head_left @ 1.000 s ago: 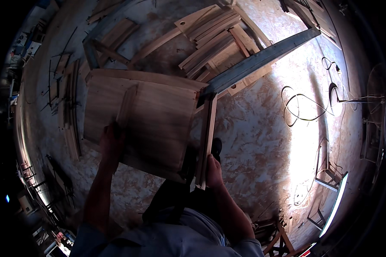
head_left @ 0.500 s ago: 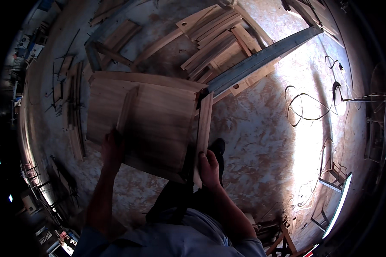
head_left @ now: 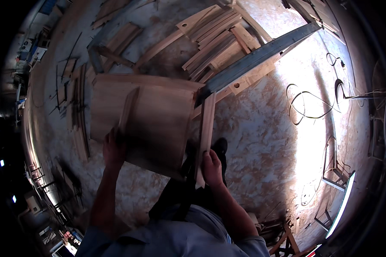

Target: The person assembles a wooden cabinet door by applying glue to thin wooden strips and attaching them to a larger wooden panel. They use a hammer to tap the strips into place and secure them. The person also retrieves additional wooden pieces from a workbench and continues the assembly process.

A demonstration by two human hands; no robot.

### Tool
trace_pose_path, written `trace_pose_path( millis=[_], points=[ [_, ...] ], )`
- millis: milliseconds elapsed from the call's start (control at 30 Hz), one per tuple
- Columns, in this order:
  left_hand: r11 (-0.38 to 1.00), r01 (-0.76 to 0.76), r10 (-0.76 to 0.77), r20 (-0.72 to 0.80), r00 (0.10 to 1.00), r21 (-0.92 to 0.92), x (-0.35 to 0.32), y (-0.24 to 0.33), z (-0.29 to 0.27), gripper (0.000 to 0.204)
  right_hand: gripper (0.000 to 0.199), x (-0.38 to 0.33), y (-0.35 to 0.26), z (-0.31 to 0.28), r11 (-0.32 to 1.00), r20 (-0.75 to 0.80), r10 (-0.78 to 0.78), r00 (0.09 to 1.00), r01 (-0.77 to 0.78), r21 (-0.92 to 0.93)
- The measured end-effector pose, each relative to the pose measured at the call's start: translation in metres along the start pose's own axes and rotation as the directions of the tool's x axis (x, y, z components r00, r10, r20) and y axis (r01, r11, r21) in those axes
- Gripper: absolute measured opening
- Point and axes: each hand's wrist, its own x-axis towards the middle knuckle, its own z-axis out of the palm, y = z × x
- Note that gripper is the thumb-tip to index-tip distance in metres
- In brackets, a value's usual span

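Observation:
A broad wooden panel (head_left: 158, 115) with a raised edge along its far side rests before me, its far right corner by a metal beam. My left hand (head_left: 114, 147) is closed round the near end of a short wooden strip (head_left: 128, 109) above the panel's left part. Whether that strip touches the panel I cannot tell. At the panel's right side, my right hand (head_left: 212, 168) grips the near part of a longer wooden strip (head_left: 207, 122), thumb on top. This one points away from me, with a narrow gap between it and the panel.
The grey metal beam (head_left: 261, 58) runs from the panel's corner to the far right. Beyond lie stacked wooden boards (head_left: 218, 36). More long strips (head_left: 78, 111) lie at the left. A looped cable (head_left: 302, 105) is on the floor at right, near bright light.
My right hand and its strip have shifted slightly right, so the gap beside the panel is wider. My left hand keeps its grip. The whole view has turned a little.

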Motion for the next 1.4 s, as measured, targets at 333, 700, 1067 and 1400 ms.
trace_pose_path(
  millis=[333, 700, 1067, 1400],
  points=[
    [0.997, 0.017, -0.007, 0.123, 0.992, -0.074, 0.007, -0.015, 0.016, 0.062, 0.047, -0.056, -0.055, -0.030, 0.948, 0.160, 0.069, 0.985, -0.115, 0.295],
    [0.919, -0.385, 0.383, -0.047, 0.923, -0.079, -0.005, 0.002, -0.011, 0.055, 0.042, -0.137, 0.006, -0.020, 0.931, -0.100, -0.318, 0.943, 0.331, 0.157],
    [0.573, 0.036, 0.699, 0.511, 0.501, -0.819, -0.092, 0.095, 0.004, 0.049, 0.041, -0.245, 0.000, -0.012, 0.949, -0.480, -0.311, 0.820, 0.239, -0.206],
    [0.339, 0.309, 0.931, 0.269, -0.247, -0.889, -0.357, 0.197, -0.032, 0.077, 0.054, -0.404, 0.145, -0.058, 0.747, -0.634, -0.645, 0.427, 0.527, -0.405]
  ],
)
